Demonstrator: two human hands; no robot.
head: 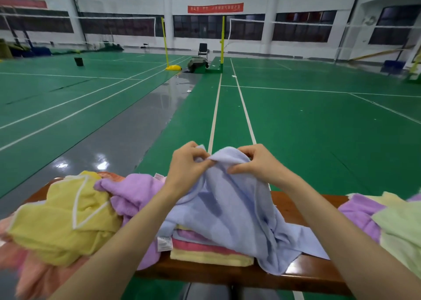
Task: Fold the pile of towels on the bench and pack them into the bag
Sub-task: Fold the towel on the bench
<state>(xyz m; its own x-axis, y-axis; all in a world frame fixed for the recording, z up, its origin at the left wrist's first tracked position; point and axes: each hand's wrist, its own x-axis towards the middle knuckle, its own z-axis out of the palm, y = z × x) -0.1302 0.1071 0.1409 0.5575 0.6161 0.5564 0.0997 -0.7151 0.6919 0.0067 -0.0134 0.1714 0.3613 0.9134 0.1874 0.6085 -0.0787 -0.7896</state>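
A light blue towel (230, 210) is lifted over the brown wooden bench (293, 274), its lower part draped on a folded stack. My left hand (186, 165) and my right hand (255, 160) both pinch its top edge, close together. Under it lies a stack of folded towels (205, 254), pink over pale yellow. A loose pile sits at the left: a yellow towel (66, 217), a purple towel (134, 190) and pink ones (36, 277). More purple and light green towels (391, 224) lie at the right end. No bag is in view.
Beyond the bench lies a green badminton court floor (296, 121) with white lines and a grey strip. Yellow net posts (222, 42), a dark chair (202, 49) and a bundle (197, 64) stand far off.
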